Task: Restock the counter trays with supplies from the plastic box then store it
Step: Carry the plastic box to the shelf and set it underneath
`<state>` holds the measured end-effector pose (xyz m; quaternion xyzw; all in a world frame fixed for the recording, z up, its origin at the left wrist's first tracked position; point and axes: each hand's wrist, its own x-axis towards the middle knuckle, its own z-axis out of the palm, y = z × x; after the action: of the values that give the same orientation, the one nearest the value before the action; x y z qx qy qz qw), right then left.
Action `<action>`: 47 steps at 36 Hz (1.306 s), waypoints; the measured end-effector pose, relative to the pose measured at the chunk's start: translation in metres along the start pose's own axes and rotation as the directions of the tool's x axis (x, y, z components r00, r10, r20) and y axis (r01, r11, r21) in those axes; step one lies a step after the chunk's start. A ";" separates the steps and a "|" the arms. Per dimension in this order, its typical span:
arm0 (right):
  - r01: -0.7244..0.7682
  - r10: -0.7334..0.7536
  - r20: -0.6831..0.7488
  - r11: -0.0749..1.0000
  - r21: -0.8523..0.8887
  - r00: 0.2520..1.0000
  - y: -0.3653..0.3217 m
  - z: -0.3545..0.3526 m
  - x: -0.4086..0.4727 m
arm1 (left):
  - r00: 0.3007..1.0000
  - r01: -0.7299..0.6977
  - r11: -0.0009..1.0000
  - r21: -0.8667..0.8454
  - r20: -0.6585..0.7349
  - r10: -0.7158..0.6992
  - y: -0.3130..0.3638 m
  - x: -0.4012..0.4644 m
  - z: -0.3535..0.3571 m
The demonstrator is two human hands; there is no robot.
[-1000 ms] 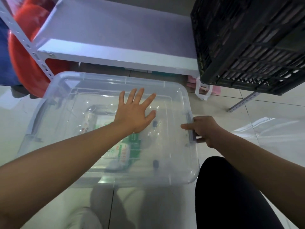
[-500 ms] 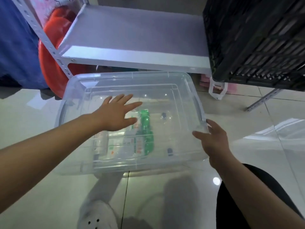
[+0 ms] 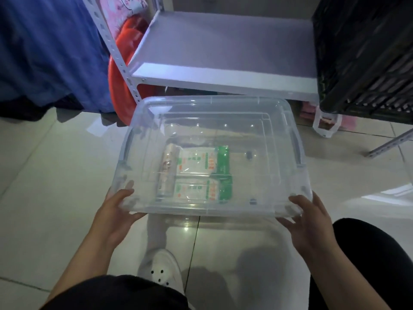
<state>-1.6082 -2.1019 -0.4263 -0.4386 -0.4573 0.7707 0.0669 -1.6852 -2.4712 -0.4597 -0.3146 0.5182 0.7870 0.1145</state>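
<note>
Head view: lidded clear plastic box (image 3: 214,121) held at its two near corners above the tiled floor (image 3: 44,175).
Left hand (image 3: 116,211) and right hand (image 3: 308,222) have fingers clenched on the corners; green-and-white packets (image 3: 199,173) lie inside; a grey shelf (image 3: 223,54) stands just beyond the box's far edge.

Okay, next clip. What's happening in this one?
A person crouched on a tiled floor holds a lidded clear plastic box by its near corners, left hand and right hand each gripping one. Through the lid, green-and-white packets show inside. The box sits in front of a low white metal shelf with bare space beside a black crate, probably where it will be stored.
</note>
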 end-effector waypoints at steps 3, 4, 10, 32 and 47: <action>0.064 -0.065 0.032 0.997 0.032 0.997 -0.021 0.005 -0.015 | 1.000 0.000 0.999 -0.048 0.027 0.002 0.018 -0.016 -0.002; 0.069 -0.071 0.055 0.997 0.038 0.996 -0.029 0.004 -0.023 | 0.999 0.007 0.999 -0.040 0.043 -0.005 0.026 -0.024 -0.003; 0.142 -0.158 0.177 0.985 0.102 0.971 -0.069 0.002 -0.076 | 0.994 -0.065 0.998 0.018 0.087 0.063 0.077 -0.078 0.008; 0.704 -0.607 0.372 0.669 -0.239 0.703 -0.120 0.013 -0.039 | 0.776 -0.517 0.827 0.220 0.529 0.345 0.156 -0.055 0.090; 0.648 -0.729 0.684 -0.535 -0.542 -0.030 -0.131 0.032 -0.018 | 0.550 -0.709 0.073 0.702 0.485 0.680 0.177 -0.062 0.108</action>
<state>-1.6603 -2.0567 -0.3086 0.0521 -0.9199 0.0740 0.3815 -1.7672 -2.4438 -0.2615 0.0827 0.9116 0.3820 -0.1277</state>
